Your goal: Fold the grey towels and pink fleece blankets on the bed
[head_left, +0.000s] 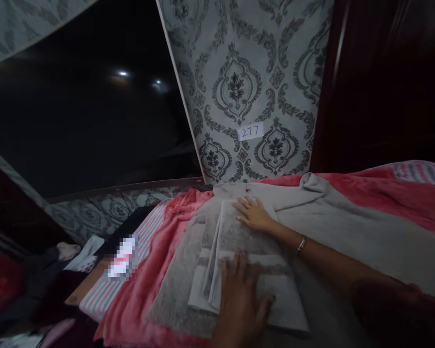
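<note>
A folded grey towel (239, 241) lies on a larger grey cloth (348, 227) spread over a pink blanket (148, 270). My left hand (241, 295) lies flat on the near end of the folded towel, fingers stretched out and pointing away from me. My right hand (253, 213) rests flat on the towel's far end, fingers spread toward the left, with a thin metal bangle (300, 244) on its wrist. Neither hand grips anything.
The bed runs up to a wall with grey damask wallpaper (239, 87) bearing a small paper label reading 277 (250, 131). A large dark panel (87, 111) leans at the left. Dark wooden furniture (384, 82) stands at the right. Striped sheet (105, 290) and clothes lie lower left.
</note>
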The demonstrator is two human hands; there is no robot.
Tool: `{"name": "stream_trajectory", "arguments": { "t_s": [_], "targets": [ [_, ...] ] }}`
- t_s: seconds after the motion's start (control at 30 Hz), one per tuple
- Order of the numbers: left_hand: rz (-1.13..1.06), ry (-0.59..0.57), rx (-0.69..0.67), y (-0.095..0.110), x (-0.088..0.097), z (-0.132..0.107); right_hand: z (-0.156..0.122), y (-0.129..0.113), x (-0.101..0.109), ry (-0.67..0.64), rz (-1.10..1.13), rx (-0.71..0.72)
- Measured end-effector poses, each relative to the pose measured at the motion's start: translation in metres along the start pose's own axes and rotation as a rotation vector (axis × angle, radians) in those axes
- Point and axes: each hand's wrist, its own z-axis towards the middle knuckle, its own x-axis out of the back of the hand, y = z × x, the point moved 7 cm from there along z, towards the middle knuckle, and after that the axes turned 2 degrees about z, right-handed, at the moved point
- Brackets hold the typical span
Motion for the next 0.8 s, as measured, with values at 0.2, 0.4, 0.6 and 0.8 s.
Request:
{"name": "stream_trajectory", "arguments": {
  "t_s": [0.2,0.4,0.6,0.8],
  "targets": [
    [0.195,0.107,0.12,-0.051,-0.006,-0.001,0.03,-0.045,-0.033,-0.134,0.098,0.24],
    [0.184,0.159,0.185,-0.056,-0.023,-0.005,0.061,-0.011,-0.044,-0.215,0.139,0.136],
    [0.059,0.087,0.173,-0.057,-0.019,-0.003,0.071,0.005,-0.037,-0.158,0.105,0.009],
    [-0.042,0.028,0.188,-0.049,-0.006,-0.011,0.04,-0.027,-0.015,-0.045,0.03,0.028]
  ]
}}
